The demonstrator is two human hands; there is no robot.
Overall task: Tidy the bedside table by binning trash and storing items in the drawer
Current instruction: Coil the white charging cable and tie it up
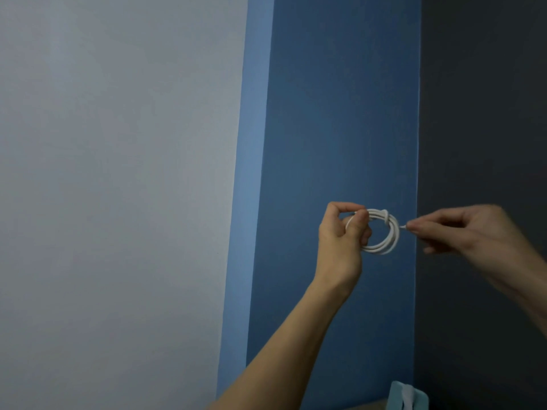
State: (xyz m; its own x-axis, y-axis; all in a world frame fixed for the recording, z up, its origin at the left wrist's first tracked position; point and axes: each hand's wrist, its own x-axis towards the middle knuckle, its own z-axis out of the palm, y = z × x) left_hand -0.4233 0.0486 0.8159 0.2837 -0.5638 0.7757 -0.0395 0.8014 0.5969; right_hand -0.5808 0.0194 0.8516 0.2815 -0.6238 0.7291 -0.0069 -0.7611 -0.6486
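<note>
Left hand (343, 232), right hand (461, 229): both bare; forearms (281, 350) bare to frame edge.

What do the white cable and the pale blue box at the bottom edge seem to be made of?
Cable: likely a soft plastic or rubber sheath, smooth, faintly glossy; it bends into tight even loops. Box: matte cardboard or plastic, I cannot tell which; flat dull surface, only its top shows.

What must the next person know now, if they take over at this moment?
Left hand grips the coiled cable, held up before the blue wall.
Right hand pinches the cable's loose end.
Done: cable coiled, one turn wrapped around the coil.
Left: secure the end, then store the cable in the drawer. Drawer, table and bin are out of view.
</note>
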